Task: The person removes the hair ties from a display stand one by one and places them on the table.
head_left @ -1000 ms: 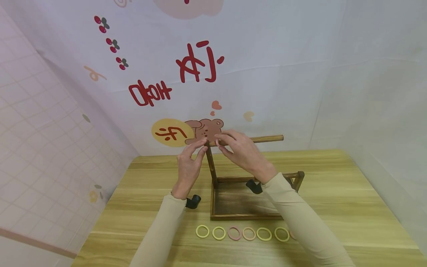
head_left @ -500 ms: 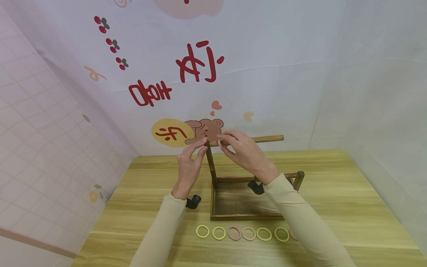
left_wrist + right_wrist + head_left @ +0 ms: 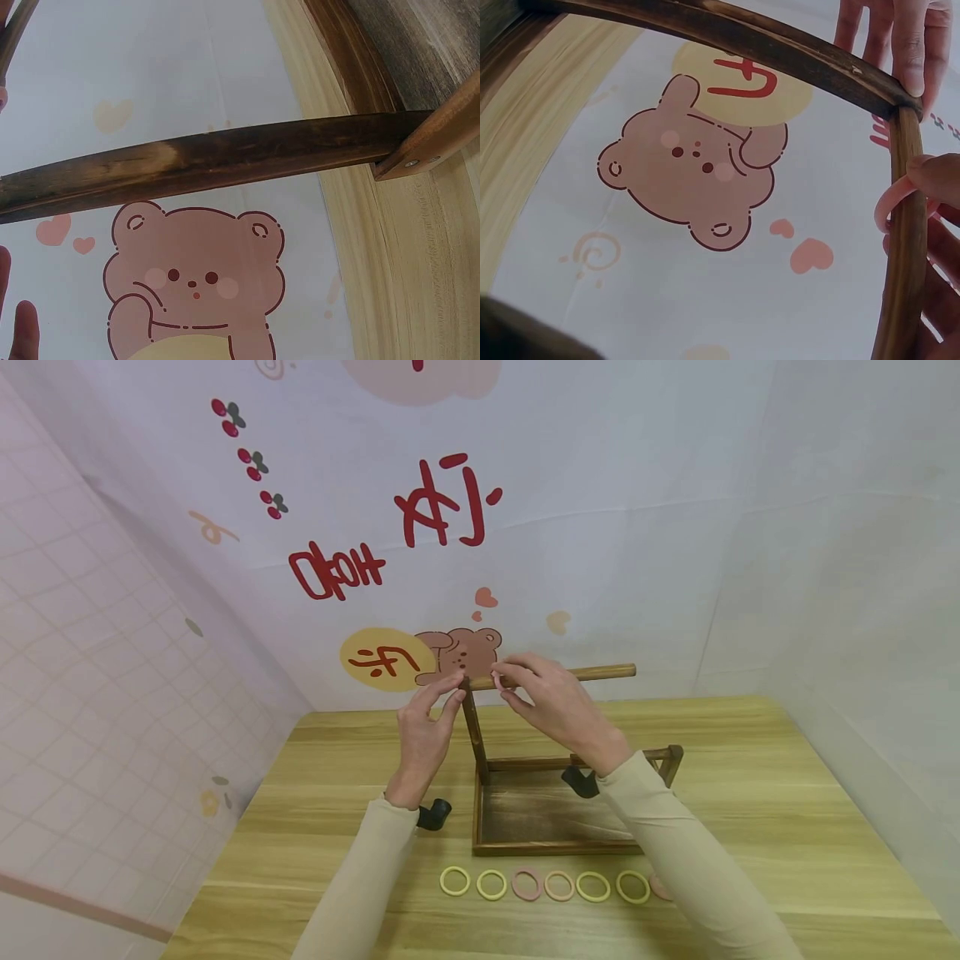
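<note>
My right hand (image 3: 558, 706) pinches a pink ring (image 3: 891, 201) between thumb and finger. The ring goes around the horizontal wooden bar (image 3: 603, 672), close to where the bar meets the upright post (image 3: 476, 731). At that corner, the thumb and forefinger of my left hand (image 3: 422, 735) hold the top of the post. Bar and post belong to a dark wooden stand with a shallow tray base (image 3: 551, 848). In the left wrist view only a few fingertips (image 3: 26, 330) show at the left edge, below the post.
On the table in front of the stand lies a row of several rings, among them a yellow ring (image 3: 454, 895) and a pink ring (image 3: 527, 897); my right sleeve partly covers the last. A printed cloth (image 3: 637, 568) hangs behind the wooden table (image 3: 337, 860).
My right hand has slid slightly to the right along the bar, and the pink ring has moved with it, away from the post. The left hand stays at the corner.
</note>
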`<action>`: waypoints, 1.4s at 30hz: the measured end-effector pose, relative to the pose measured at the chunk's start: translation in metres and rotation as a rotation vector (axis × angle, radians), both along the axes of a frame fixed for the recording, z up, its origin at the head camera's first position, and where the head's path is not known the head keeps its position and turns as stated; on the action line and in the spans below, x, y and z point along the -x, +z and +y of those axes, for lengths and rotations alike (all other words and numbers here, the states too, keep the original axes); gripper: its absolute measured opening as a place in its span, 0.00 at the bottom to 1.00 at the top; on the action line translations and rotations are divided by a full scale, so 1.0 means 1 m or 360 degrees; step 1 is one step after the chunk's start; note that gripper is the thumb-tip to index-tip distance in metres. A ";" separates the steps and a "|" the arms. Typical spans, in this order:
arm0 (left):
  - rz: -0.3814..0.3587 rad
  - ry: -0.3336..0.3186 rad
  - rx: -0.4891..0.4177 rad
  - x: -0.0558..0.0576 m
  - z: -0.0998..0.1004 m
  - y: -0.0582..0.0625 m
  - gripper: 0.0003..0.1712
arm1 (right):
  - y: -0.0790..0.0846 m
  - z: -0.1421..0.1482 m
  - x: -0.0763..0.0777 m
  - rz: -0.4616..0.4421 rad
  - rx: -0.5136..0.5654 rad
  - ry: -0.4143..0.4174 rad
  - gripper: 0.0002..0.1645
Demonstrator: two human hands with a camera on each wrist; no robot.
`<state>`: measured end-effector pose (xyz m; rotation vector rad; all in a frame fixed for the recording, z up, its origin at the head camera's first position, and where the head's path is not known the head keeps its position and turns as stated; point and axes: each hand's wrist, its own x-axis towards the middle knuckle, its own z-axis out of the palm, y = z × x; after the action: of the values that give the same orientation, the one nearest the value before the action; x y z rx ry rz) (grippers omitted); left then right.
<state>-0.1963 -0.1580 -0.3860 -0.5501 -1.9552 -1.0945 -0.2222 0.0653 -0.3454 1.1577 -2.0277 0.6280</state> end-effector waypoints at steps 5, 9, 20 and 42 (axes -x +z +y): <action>0.0007 -0.0002 -0.0002 -0.001 0.000 0.000 0.15 | 0.000 0.002 0.001 0.0024 -0.0004 0.0004 0.22; -0.0003 0.0001 0.0005 -0.001 0.000 0.000 0.15 | -0.001 0.004 0.001 0.0026 -0.0012 -0.0003 0.23; -0.0006 0.0001 0.0014 -0.001 0.000 0.000 0.14 | -0.001 0.009 0.000 0.0008 -0.0037 -0.0023 0.22; -0.0016 -0.0017 -0.0017 -0.001 0.001 0.000 0.15 | -0.002 0.017 0.000 0.0035 -0.0020 -0.0031 0.22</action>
<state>-0.1953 -0.1569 -0.3861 -0.5508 -1.9559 -1.1156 -0.2221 0.0828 -0.3475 1.1458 -2.0249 0.5915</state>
